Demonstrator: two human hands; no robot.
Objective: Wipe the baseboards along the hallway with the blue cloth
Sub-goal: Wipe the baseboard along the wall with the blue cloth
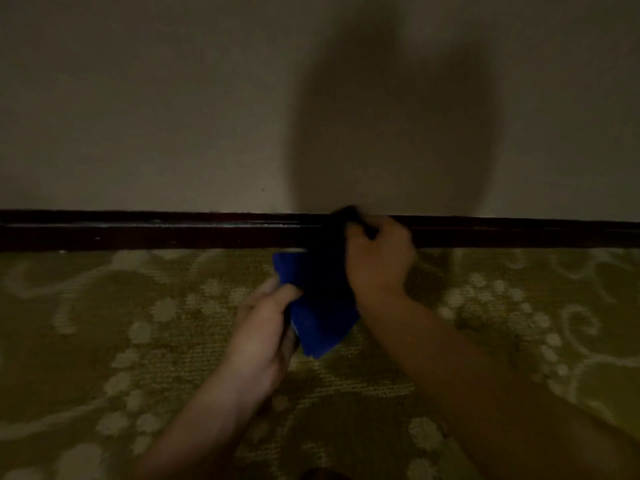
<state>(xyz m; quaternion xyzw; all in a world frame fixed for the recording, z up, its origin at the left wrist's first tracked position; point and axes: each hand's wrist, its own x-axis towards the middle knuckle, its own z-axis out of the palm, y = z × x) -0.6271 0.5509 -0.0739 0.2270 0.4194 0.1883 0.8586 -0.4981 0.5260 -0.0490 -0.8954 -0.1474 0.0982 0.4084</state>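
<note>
Single head-worn wide-angle view, aimed forward and down from low, close range. Faces wall [173,98] square-on; dark baseboard [138,232] crosses mid-frame, patterned carpet [104,341] fills lower half. Both forearms enter from bottom edge. Dim, soft focus. No second view.

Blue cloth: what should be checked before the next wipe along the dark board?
1. Both hands holding the blue cloth: ok. The left hand pinches its lower edge, and the right hand grips its upper part.
2. Cloth touching the baseboard: ok, it looks bunched against the top edge under the right hand, though blur hides the exact contact.
3. Cloth spread flat for wiping: not ok, most of it hangs down over the carpet.
4. Way along the board free on both sides: ok, nothing stands against it.
5. Dust left on the board: cannot tell, too dim; pale specks show on the left.
</note>
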